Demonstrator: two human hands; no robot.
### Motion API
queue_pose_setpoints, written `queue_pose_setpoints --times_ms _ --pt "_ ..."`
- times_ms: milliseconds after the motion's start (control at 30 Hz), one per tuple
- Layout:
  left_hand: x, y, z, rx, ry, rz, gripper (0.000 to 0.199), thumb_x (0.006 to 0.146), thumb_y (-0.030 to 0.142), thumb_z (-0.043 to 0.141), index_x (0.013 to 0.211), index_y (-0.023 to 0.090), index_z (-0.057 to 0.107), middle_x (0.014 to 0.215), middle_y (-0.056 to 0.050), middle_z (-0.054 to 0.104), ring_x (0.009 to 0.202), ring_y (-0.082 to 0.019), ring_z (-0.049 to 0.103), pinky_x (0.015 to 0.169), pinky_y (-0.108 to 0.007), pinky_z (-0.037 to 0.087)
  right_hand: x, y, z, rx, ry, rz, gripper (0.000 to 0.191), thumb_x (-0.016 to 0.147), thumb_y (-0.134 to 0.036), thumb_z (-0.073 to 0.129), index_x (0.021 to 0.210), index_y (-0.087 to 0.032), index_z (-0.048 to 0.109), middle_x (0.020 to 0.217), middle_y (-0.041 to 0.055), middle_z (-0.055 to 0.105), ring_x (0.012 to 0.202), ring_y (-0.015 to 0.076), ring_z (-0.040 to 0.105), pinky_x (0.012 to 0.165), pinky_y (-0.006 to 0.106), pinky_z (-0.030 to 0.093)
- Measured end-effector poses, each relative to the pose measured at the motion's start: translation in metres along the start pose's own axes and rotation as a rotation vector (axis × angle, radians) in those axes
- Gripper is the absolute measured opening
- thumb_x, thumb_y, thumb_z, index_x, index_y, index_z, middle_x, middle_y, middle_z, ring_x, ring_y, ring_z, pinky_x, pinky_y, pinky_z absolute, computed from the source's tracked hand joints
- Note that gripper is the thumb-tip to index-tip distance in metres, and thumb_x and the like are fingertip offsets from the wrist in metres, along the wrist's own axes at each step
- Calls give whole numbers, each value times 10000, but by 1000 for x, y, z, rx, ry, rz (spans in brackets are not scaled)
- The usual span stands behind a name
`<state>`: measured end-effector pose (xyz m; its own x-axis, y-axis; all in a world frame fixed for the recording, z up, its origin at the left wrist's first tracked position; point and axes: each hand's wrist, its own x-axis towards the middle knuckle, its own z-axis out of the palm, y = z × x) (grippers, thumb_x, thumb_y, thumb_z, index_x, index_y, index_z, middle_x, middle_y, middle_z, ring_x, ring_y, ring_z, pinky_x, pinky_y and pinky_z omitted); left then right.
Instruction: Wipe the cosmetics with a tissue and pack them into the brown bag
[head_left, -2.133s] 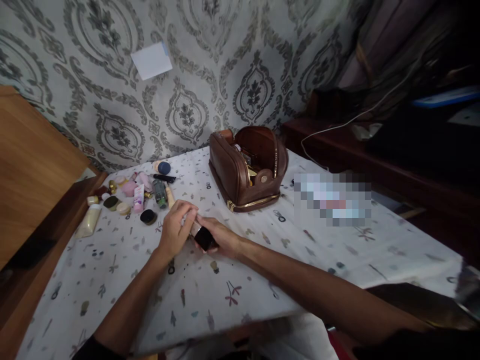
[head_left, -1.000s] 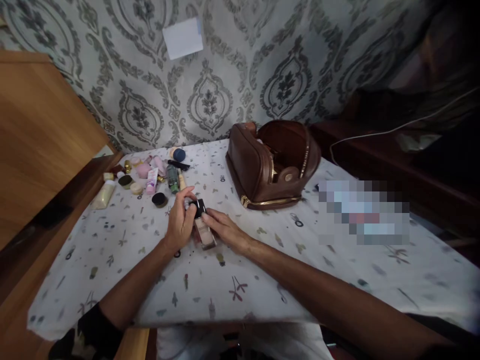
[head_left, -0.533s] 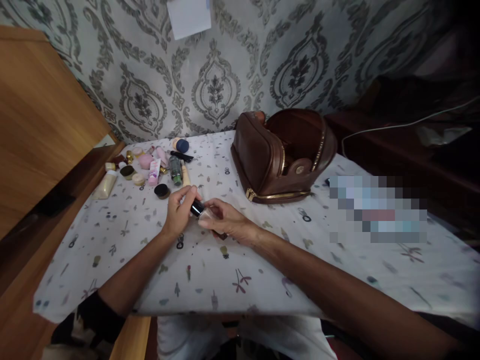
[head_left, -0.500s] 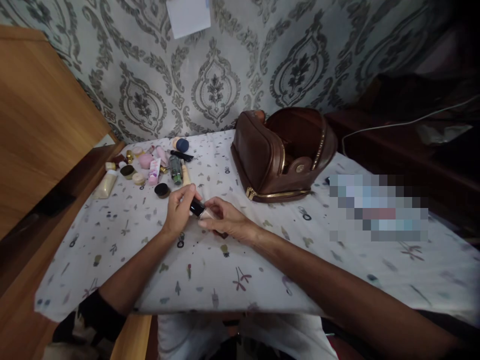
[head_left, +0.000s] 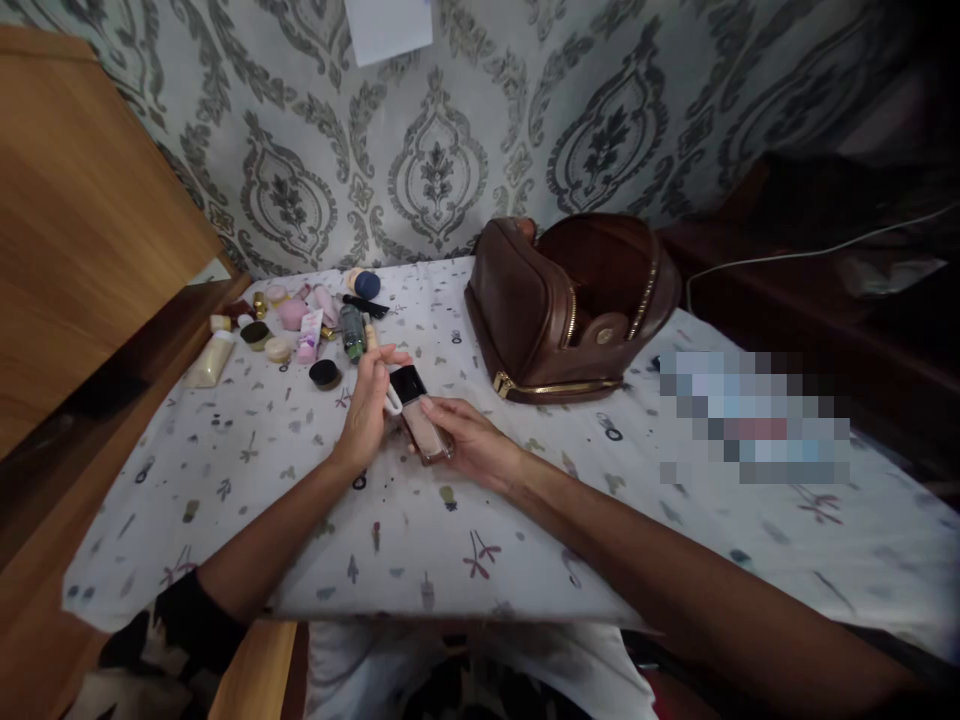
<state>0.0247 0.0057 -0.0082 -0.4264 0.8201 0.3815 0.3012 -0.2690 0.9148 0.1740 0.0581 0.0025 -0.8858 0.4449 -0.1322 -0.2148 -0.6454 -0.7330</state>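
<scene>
My right hand (head_left: 474,437) grips a glass foundation bottle (head_left: 426,432) with beige contents and a black cap, tilted above the table. Beside the cap, my left hand (head_left: 367,408) has its fingers partly extended and holds a small white thing (head_left: 394,400) whose kind I cannot make out. Just beyond that hand lie a green-capped clear bottle (head_left: 352,333) and a slim beige tube (head_left: 370,332). A black-lidded round jar (head_left: 325,374) sits to its left.
An open brown leather bag (head_left: 525,310) stands at the back right. Several cosmetics, among them a pink-and-white tube (head_left: 310,336) and a cream tube (head_left: 210,360), lie at the back left. A wooden panel (head_left: 97,200) rises at left. Something blurred out lies at right.
The foundation bottle has turned more upright, showing its front. My left hand has come off its black cap, and the white thing now shows at its fingers.
</scene>
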Motion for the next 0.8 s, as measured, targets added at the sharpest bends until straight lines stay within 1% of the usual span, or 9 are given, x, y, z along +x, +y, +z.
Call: queue_pose_setpoints --times_ms 100,200,300,400,467,567,667,733,800 --pt "-2 -7 -2 -49 -74 54 478 975 506 406 1419 328 399 1430 -59 507 1361 -245 453 1131 -453 370 -1 -3 3 8 34 -61 416 644 -480 859 849 -168 676 709 -3 654 642 120 605 608 234 490" --pt "-3 -7 -5 -30 -144 127 579 965 415 451 1510 365 263 1573 -30 348 1471 -265 290 1197 -482 266 0 -4 3 60 86 -140 424 620 -431 883 894 -202 654 743 -27 661 651 112 597 635 234 490" --pt "-8 1 -2 67 -183 207 632 974 335 443 1547 357 178 1645 -9 186 1509 -259 179 1237 -469 165 3 -3 2 98 133 -174 405 611 -414 889 857 -210 639 715 -50 641 617 97 557 600 222 469" --pt "-15 12 3 172 -221 292 630 995 281 405 1564 316 138 1660 -22 119 1519 -248 129 1252 -449 113 6 -3 -1 145 183 -194 428 570 -402 909 840 -203 643 724 -57 645 627 91 550 590 210 460" --pt "-19 19 7 240 -284 349 635 1001 246 376 1572 286 101 1662 -43 93 1521 -243 113 1254 -449 116 7 -6 -3 181 208 -212 407 573 -377 911 823 -199 644 720 -57 647 640 92 552 593 206 456" --pt "-24 26 10 348 -413 466 649 995 182 341 1577 262 64 1658 -71 110 1522 -232 115 1253 -457 158 8 -12 -10 221 238 -225 308 637 -323 878 803 -204 647 689 -55 641 649 104 556 592 218 453" --pt "-26 29 12 425 -525 620 662 969 123 330 1574 243 89 1626 -100 232 1513 -222 168 1235 -478 237 11 -16 -18 262 289 -210 238 670 -255 845 763 -199 633 673 -54 642 645 103 560 619 224 468" --pt "-27 28 14 457 -569 689 672 955 104 335 1570 235 99 1593 -114 311 1503 -224 209 1214 -503 288 13 -16 -22 274 305 -209 220 672 -206 826 736 -193 615 668 -52 640 647 98 566 649 222 477" --pt "-27 28 15 480 -572 707 667 955 107 343 1566 228 104 1575 -126 344 1497 -233 229 1196 -519 319 14 -14 -22 268 291 -206 211 667 -185 811 732 -189 610 684 -43 646 669 105 578 669 228 480"
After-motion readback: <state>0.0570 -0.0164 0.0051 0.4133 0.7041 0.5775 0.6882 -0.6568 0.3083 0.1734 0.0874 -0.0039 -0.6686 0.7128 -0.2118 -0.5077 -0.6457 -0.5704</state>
